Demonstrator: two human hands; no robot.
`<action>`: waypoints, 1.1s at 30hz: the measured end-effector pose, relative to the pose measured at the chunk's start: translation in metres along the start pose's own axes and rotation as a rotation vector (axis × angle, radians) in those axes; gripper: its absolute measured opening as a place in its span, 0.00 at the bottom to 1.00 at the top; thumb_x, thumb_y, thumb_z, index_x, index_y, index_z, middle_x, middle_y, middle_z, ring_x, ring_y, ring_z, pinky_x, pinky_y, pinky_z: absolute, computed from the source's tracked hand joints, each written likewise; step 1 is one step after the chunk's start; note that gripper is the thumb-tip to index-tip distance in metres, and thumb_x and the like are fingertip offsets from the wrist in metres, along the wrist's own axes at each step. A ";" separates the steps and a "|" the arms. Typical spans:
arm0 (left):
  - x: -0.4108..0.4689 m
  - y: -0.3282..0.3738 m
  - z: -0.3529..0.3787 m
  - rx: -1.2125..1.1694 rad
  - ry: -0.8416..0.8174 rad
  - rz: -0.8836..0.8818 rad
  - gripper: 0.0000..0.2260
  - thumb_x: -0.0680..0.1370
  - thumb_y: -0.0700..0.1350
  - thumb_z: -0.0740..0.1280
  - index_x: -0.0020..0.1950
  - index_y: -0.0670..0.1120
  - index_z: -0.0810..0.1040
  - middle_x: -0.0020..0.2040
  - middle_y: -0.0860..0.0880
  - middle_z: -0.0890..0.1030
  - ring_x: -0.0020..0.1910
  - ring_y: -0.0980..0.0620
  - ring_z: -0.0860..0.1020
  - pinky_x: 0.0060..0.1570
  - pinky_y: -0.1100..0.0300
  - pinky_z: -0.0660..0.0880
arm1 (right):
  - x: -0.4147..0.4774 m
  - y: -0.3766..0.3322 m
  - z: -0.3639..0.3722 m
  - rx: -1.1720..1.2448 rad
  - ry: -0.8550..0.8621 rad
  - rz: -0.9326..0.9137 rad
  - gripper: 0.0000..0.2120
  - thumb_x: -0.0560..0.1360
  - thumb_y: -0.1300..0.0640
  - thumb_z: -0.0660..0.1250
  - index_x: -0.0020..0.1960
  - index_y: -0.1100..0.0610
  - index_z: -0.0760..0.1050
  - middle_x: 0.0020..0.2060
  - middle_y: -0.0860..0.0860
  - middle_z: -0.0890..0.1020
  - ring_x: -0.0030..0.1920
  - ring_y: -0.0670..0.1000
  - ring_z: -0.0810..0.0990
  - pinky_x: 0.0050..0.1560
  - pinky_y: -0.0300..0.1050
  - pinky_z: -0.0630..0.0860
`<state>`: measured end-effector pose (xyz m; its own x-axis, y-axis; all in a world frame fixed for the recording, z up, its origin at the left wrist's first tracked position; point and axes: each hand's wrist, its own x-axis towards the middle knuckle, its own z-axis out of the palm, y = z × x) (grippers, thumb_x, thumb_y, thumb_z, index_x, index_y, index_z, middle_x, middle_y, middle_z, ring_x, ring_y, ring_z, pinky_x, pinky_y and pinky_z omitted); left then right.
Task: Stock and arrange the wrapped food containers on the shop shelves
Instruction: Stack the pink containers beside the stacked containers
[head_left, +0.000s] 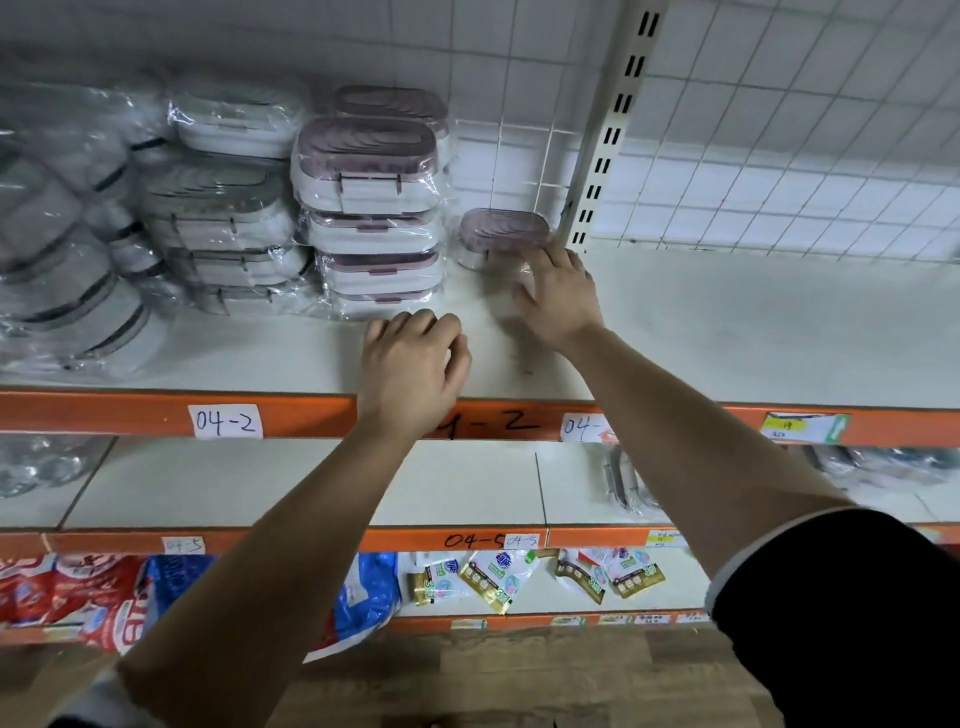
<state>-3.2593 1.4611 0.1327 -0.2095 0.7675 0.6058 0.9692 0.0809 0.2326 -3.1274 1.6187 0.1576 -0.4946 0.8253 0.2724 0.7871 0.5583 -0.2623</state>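
Single wrapped pink-lidded container (501, 236) stands on the white shelf (727, 332), just right of the pink-lidded stack (371, 208). Right hand (558, 291), blurred, fingers spread, apparently touches its wrap. Left hand (415, 364), fingers curled around nothing, rests before the stack.

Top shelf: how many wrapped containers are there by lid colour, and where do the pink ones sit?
Front stack of pink-lidded containers: 4
Rear pink-lidded container behind it: 1
Lone pink-lidded container at the right hand: 1
Grey-lidded containers: too blurred to count
Total counted: 6
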 end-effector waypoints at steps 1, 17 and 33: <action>0.001 -0.001 0.000 -0.002 -0.015 -0.008 0.09 0.77 0.47 0.61 0.42 0.45 0.78 0.36 0.47 0.77 0.38 0.44 0.75 0.45 0.51 0.68 | -0.010 0.003 -0.004 0.008 0.006 -0.011 0.23 0.79 0.53 0.61 0.72 0.58 0.66 0.70 0.56 0.69 0.72 0.59 0.64 0.70 0.56 0.64; -0.079 0.090 -0.018 -0.190 0.030 0.101 0.08 0.77 0.46 0.63 0.49 0.44 0.79 0.48 0.46 0.78 0.48 0.42 0.76 0.47 0.48 0.70 | -0.181 0.061 -0.059 0.146 0.333 -0.074 0.10 0.75 0.60 0.65 0.55 0.63 0.79 0.49 0.59 0.80 0.50 0.63 0.75 0.52 0.51 0.71; -0.193 0.076 0.096 -0.162 -0.494 -0.064 0.16 0.78 0.49 0.62 0.59 0.42 0.79 0.57 0.45 0.80 0.55 0.41 0.78 0.56 0.50 0.69 | -0.264 0.119 0.085 0.229 -0.073 0.020 0.13 0.77 0.60 0.66 0.60 0.62 0.77 0.58 0.58 0.77 0.60 0.62 0.74 0.58 0.55 0.73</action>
<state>-3.1328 1.3803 -0.0390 -0.1434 0.9759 0.1645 0.9159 0.0679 0.3957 -2.9350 1.4745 -0.0244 -0.5118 0.8356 0.1995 0.6969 0.5396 -0.4725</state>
